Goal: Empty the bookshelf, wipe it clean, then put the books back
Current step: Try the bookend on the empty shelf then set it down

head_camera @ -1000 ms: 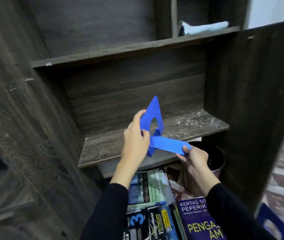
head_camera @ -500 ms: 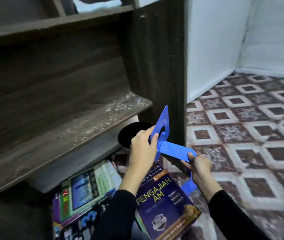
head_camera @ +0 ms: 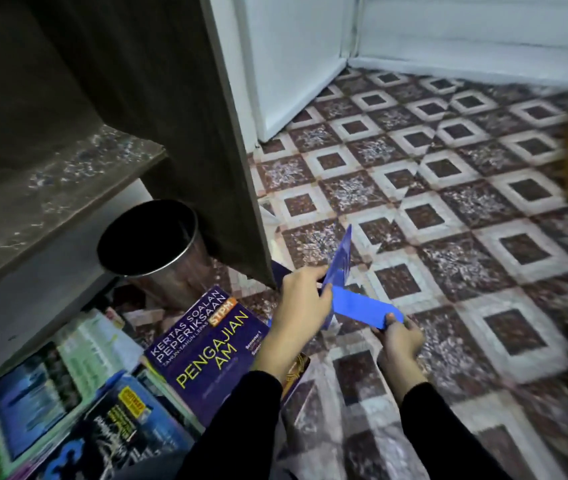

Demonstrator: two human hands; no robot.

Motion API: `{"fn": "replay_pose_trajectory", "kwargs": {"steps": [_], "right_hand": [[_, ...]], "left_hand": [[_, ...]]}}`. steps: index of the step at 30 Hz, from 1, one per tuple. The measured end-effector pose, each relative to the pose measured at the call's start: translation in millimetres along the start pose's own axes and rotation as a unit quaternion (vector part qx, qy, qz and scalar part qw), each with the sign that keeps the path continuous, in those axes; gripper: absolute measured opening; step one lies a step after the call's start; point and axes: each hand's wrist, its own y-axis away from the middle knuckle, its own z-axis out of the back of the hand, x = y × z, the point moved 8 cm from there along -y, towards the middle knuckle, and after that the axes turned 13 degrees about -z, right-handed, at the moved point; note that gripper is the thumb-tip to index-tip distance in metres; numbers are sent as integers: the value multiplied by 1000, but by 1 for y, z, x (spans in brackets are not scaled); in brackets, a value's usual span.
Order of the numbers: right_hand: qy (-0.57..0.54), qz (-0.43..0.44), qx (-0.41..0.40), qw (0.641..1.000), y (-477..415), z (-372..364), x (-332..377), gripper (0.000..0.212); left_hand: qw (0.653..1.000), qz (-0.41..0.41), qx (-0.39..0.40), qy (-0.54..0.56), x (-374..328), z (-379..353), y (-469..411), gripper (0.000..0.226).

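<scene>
Bookend [head_camera: 355, 304]: blue, L-shaped, held in the air over the floor [head_camera: 448, 202], just right of the bookshelf [head_camera: 189, 133] side panel. One plate stands up, the other lies flat.
L hand [head_camera: 301, 299]: fingers curled round the upright plate near the bend.
R hand [head_camera: 398, 337]: pinches the near tip of the flat plate, thumb on top.
Bookshelf: left of scene. The shelf board [head_camera: 50, 188] carries no books but has pale dust specks, so prob. not wiped yet.
Books [head_camera: 50, 393]: loose pile on the floor, near left, under the shelf edge. A purple book [head_camera: 206, 344] lies on top at the right end, beside the L wrist.
Bin [head_camera: 150, 244]: round, open top, under the shelf, touching or almost touching the pile.
Risk 1: the R pinch is only at the tip. If the L hand lets go first, the bookend may swing down & slip.
Risk 2: a drop on the tiles could bend it, or it could land corner-first on the purple book & dent the cover.
Risk 3: plate edges look thin, so sliding fingers could get nicked.
Risk 4: left upright on open floor, it's a trip hazard.
Risk 5: books sit right below the dusty board, so wiping may sweep grit onto them unless they're moved.
</scene>
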Motion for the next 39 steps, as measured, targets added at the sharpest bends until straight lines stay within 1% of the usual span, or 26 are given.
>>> {"fn": "replay_pose_trajectory", "kwargs": {"steps": [2, 5, 7, 9, 12, 15, 18, 19, 20, 22, 23, 25, 27, 29, 33, 37, 39], "right_hand": [[12, -4, -35, 999, -20, 15, -14, 26], [48, -11, -75, 996, -48, 33, -38, 22], [87, -42, -74, 993, -60, 41, -54, 14], [117, -90, -55, 988, -69, 44, -68, 7], [113, -114, -53, 986, -79, 43, -83, 13], [74, -147, -61, 984, -82, 39, -97, 21], [111, -176, -38, 977, -86, 34, -104, 10], [149, -167, -31, 974, -89, 34, -102, 11], [211, -149, -20, 966, -94, 35, -98, 16], [340, -129, 14, 931, -100, 32, -95, 24], [392, -112, 15, 913, -100, 31, -93, 22], [451, -63, -14, 890, -107, 31, -88, 16], [484, -42, -35, 874, -110, 29, -86, 24], [504, -35, -33, 863, -106, 23, -83, 27], [508, -32, -25, 861, -112, 16, -84, 24], [534, 11, -45, 844, -110, 8, -79, 24], [558, 31, -46, 828, -102, 3, -74, 24]], "left_hand": [[999, 5, 40, 21, 10, -23, 1, 19], [993, 34, 102, 50, 25, -54, 5, 28], [989, 57, 128, 42, 36, -69, 10, 33], [986, 80, 134, 58, 49, -80, 16, 32], [983, 115, 130, 65, 70, -87, 26, 29], [982, 134, 122, 53, 90, -93, 32, 30], [982, 145, 108, 46, 102, -97, 34, 31], [982, 149, 102, 46, 105, -98, 34, 31], [982, 153, 100, 43, 107, -100, 34, 30], [982, 154, 104, 35, 109, -103, 34, 32], [982, 156, 106, 34, 110, -104, 34, 33], [980, 162, 107, 40, 114, -108, 35, 34], [979, 173, 98, 48, 120, -110, 35, 32], [979, 178, 84, 51, 126, -111, 35, 32], [981, 167, 79, 55, 130, -113, 38, 36], [982, 168, 65, 62, 133, -111, 41, 38], [982, 164, 73, 52, 133, -115, 42, 39]]}}
